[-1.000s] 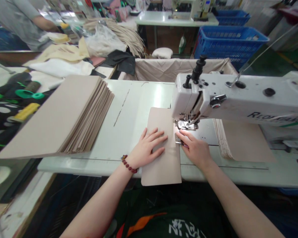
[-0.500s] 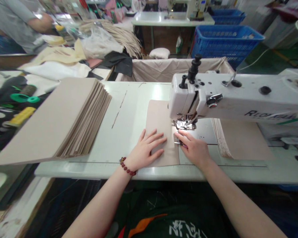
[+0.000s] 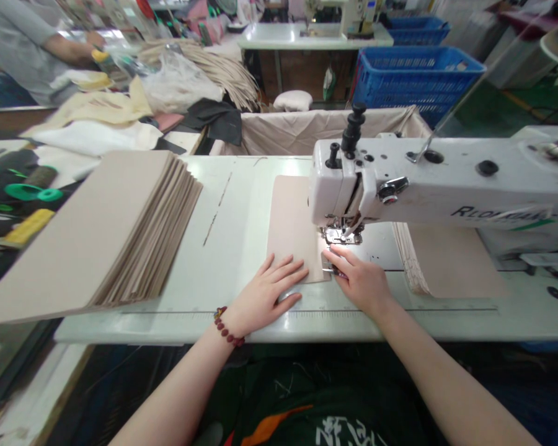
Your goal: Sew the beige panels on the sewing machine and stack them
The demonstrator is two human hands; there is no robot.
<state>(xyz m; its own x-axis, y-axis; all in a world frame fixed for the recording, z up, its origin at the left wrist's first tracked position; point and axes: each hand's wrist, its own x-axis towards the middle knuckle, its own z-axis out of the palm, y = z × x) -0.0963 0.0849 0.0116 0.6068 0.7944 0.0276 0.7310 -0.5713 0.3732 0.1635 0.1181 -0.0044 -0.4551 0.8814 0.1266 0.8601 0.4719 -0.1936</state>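
A beige panel (image 3: 291, 214) lies flat on the sewing table, its right edge beside the lit presser foot (image 3: 341, 236) of a white sewing machine (image 3: 428, 186). Resting on the panel's near end is my left hand (image 3: 265, 294), fingers spread, with its thumb on the table. My right hand (image 3: 363, 282) is just in front of the presser foot, index fingertip at the panel's right edge. Its other fingers are curled round small metal snips (image 3: 331, 270), whose tips stick out to the left.
A thick stack of beige panels (image 3: 88, 229) stands at the left. Right of the needle, under the machine arm, is a smaller pile (image 3: 451, 263). Behind are a cloth-lined bin (image 3: 325, 131), a blue crate (image 3: 413, 74) and a person (image 3: 23, 49) in grey.
The panel has slid away from me along the presser foot, its near edge now close to my left fingers. My left hand has slipped back towards its near end. My right hand stays by the foot.
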